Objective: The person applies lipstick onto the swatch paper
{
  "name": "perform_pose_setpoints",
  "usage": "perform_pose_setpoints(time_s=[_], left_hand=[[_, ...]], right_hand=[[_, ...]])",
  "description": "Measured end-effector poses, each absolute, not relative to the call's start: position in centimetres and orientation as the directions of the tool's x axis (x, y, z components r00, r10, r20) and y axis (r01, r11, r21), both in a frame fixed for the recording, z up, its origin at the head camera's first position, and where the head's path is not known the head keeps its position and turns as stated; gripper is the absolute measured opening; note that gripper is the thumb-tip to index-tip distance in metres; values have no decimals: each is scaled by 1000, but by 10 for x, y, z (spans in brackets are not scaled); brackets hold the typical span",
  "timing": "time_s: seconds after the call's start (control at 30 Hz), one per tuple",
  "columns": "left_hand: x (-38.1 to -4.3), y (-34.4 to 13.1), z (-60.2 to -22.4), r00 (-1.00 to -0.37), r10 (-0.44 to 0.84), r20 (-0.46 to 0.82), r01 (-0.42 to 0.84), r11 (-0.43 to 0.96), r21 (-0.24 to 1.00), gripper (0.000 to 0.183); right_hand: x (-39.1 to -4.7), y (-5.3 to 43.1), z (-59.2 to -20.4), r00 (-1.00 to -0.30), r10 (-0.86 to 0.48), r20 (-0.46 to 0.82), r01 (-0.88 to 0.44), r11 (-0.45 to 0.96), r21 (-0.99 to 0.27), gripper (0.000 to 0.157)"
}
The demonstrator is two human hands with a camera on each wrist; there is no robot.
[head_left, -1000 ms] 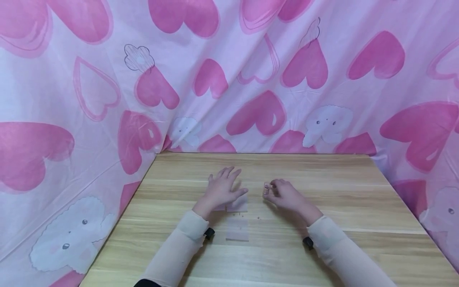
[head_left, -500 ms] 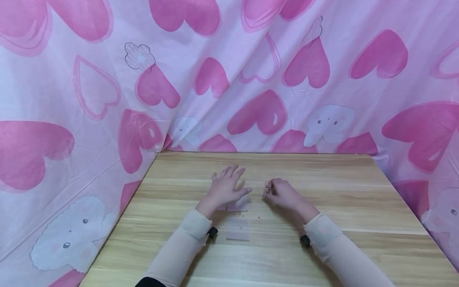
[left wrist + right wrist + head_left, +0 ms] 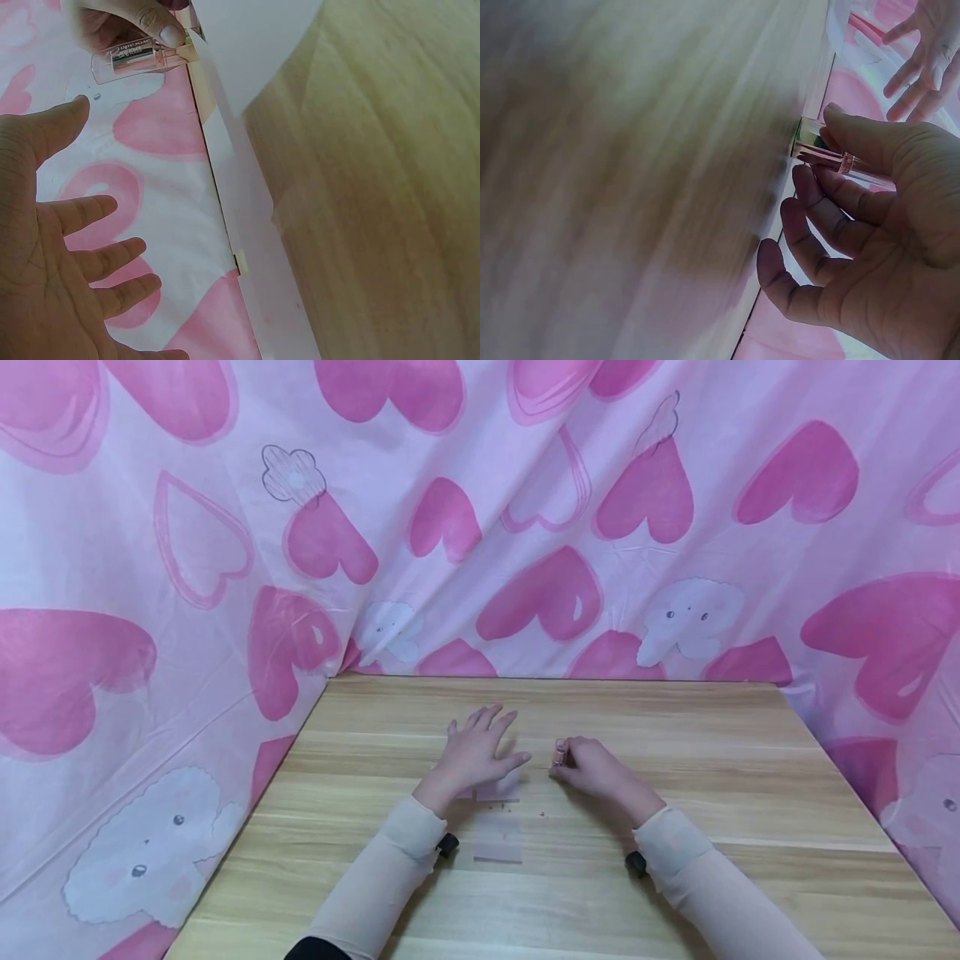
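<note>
Upright near the middle of the table stands a small clear lip balm tube (image 3: 133, 58) with a rose-gold band and printed lettering. My right hand (image 3: 596, 768) pinches it low down between thumb and index finger; the other fingers curl loosely in the right wrist view. My left hand (image 3: 477, 756) hovers to the left with fingers spread and nothing in its grasp, its thumb pointing toward the tube. Below the left hand lies a translucent pale square sheet (image 3: 497, 789), partly covered by it. Nearer the body is a second pale sheet (image 3: 497, 839).
Several tiny reddish crumbs (image 3: 543, 814) lie on the wooden table (image 3: 637, 902) near the sheets. A pink heart-patterned curtain (image 3: 540, 593) hangs along the back and both sides of the table. Black wrist cameras (image 3: 636, 863) sit under both sleeves.
My left hand has drifted slightly right toward the tube, fingers still spread. My right hand has shifted a little, its fingers moving on the lip balm while it stays in about the same place.
</note>
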State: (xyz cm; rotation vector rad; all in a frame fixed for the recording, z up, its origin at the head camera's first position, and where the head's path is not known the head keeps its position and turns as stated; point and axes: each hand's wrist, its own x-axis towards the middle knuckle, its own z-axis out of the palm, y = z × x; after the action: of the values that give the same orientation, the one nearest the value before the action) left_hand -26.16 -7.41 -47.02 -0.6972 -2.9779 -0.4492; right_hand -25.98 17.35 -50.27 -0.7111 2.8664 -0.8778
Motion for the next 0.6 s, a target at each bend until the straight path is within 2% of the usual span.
perform_pose_setpoints(time_s=[0.6], left_hand=[[-262,-71,-471,-894,435,108,448,854,265,82]], right_hand=[[-259,174,-501,-896,-433,95,-419,756,-503,16]])
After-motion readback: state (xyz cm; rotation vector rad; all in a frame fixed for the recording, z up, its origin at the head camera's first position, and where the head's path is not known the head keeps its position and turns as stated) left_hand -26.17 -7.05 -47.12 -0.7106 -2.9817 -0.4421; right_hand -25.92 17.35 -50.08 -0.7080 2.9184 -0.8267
